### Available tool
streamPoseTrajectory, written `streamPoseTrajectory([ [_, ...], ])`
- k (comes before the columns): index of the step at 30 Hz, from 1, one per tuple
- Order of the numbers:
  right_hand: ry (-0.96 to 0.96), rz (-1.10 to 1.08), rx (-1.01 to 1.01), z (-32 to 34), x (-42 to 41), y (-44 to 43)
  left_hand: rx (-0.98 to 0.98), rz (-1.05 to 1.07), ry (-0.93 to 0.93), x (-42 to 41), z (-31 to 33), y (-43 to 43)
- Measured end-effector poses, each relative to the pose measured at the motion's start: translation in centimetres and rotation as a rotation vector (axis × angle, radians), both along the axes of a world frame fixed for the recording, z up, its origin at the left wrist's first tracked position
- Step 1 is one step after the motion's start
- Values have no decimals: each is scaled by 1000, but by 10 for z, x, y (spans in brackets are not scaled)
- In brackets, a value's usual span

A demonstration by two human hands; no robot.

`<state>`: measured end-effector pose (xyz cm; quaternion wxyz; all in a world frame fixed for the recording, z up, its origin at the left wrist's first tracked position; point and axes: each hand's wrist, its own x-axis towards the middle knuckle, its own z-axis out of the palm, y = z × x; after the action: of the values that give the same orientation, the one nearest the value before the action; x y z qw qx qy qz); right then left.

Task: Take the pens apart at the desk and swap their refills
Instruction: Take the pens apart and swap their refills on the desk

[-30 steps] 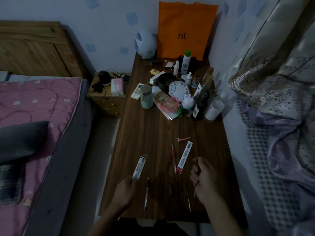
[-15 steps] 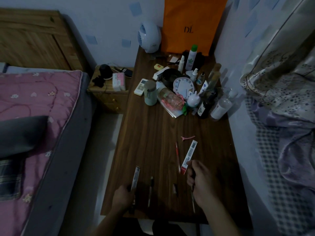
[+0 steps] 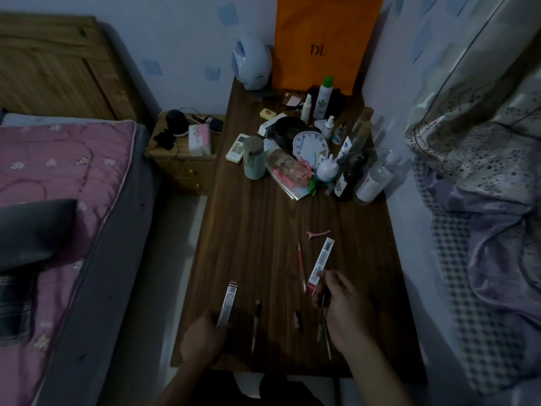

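Observation:
My left hand (image 3: 202,336) grips the lower end of a flat white refill packet (image 3: 227,303) near the front left of the wooden desk (image 3: 263,230). My right hand (image 3: 344,309) holds a thin dark pen part (image 3: 323,297) upright-ish in its curled fingers at the front right. Between the hands lie a dark pen (image 3: 255,323) and a short dark pen piece (image 3: 298,320). A thin refill (image 3: 327,345) lies under my right hand. A red pen (image 3: 301,266) and a second white-and-red refill packet (image 3: 320,265) lie just beyond the right hand.
A pink hair clip (image 3: 317,234) lies past the packets. Bottles, a clock (image 3: 310,146), a jar (image 3: 253,161), a remote and an orange bag (image 3: 325,42) crowd the desk's far end. A bed (image 3: 58,200) is on the left, bedding (image 3: 483,171) on the right.
My left hand has drawn the white packet back towards the desk's front edge and lowered it. My right hand has stayed near the red-ended packet, still holding the thin part.

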<state>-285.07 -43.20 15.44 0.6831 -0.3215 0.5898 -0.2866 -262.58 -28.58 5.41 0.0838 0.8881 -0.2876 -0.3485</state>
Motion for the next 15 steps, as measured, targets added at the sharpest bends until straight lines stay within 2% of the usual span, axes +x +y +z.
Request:
streamPoseTrajectory([
  [5,-25,-15,3,-1,-3,5,-46,-44,-102,-5,10,-2],
  [7,-40,-24,3,-1,-3,8,-142,-41,-106,-11,18,-8],
  [10,-34,-23,-12,0,0,12,-311,-32,43,-28,37,-20],
  [15,-16,20,-45,0,9,20,-418,-144,408,-69,71,-42],
])
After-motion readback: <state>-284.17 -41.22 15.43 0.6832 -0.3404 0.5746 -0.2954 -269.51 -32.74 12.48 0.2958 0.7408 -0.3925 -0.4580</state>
